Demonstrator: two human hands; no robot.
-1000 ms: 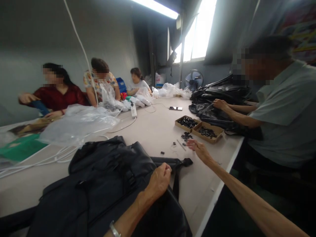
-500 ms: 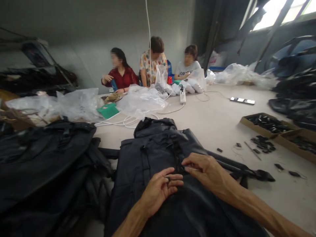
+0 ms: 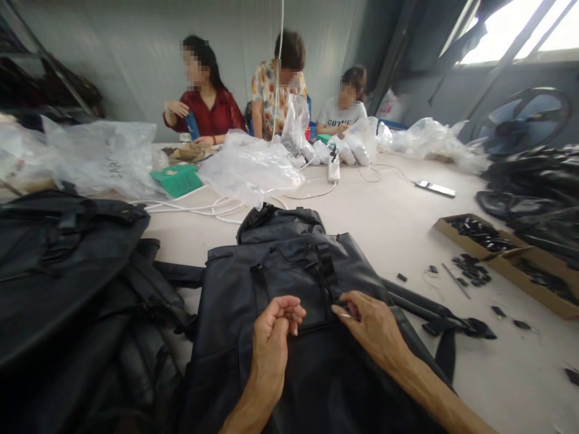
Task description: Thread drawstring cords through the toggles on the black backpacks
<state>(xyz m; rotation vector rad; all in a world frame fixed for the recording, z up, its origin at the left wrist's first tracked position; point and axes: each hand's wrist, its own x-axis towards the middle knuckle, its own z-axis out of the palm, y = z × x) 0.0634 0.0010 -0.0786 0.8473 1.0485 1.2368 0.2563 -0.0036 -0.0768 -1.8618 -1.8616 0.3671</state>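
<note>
A black backpack [image 3: 298, 367] lies on the table in front of me, its drawstring top facing away. Two narrow straps run down its front panel. My right hand [image 3: 371, 322] is at the right-hand black strap [image 3: 326, 265], thumb and fingers pinched on its lower end. A thin pale sliver shows at the fingertips; I cannot tell what it is. Over the middle of the bag, beside the left-hand strap [image 3: 259, 283], hovers my left hand [image 3: 275, 331], its fingers loosely curled with nothing visible in them.
More black bags [image 3: 76, 259] are piled at left. To the right are cardboard boxes [image 3: 479, 232] of small black parts, loose buckles [image 3: 473, 269], and a phone [image 3: 435, 188]. Plastic bags [image 3: 253, 160], cables and a power strip [image 3: 333, 169] lie beyond, before three seated people.
My left hand has drawn back a little to the left, away from the right hand, and its fingers have curled. The right hand stays at the strap. The view has shifted slightly.
</note>
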